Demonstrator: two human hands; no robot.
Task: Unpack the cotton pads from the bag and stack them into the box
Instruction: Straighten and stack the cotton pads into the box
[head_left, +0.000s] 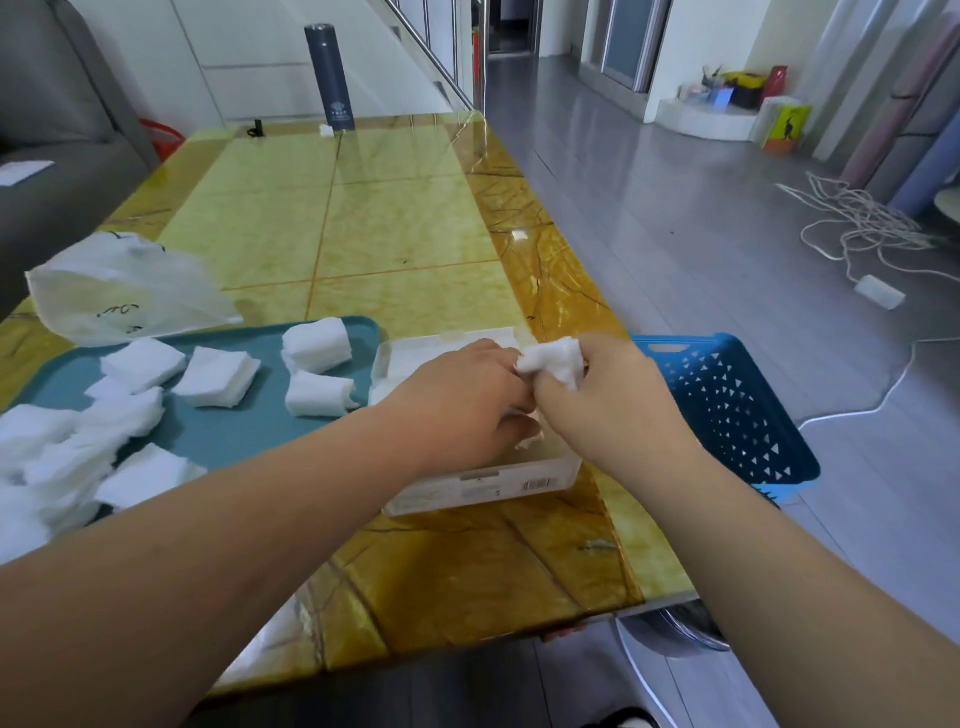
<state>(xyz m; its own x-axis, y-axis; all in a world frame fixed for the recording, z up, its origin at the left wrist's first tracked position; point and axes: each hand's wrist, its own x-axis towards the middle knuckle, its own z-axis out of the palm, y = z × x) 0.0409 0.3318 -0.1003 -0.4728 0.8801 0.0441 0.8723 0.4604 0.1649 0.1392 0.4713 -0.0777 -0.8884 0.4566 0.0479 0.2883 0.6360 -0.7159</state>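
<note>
— Entry one: hands?
— My right hand (608, 405): fingers curled round a crumpled bunch of white cotton pads (553, 361), held just above the box. My left hand (462, 400): fingers bent, tips against the same bunch. I cannot tell whether it grips or only touches.

— Entry two: the box?
— One shallow clear plastic box (488, 486), open, on the yellow-green marbled bench (395, 223), directly beneath both hands. My hands hide most of its contents.

— Entry three: remaining pads?
— Several small stacks of square white pads (317, 345), plus loose heaps, on the teal plastic tray (218, 431) just left of the box.

— Entry four: the bag?
— One translucent white plastic bag (119, 291), slack, at the tray's far left edge.

— Sundries?
— One blue perforated plastic basket (727, 410) right of the box, beyond the bench edge. One dark grey cylindrical flask (330, 78) upright at the far end.
</note>
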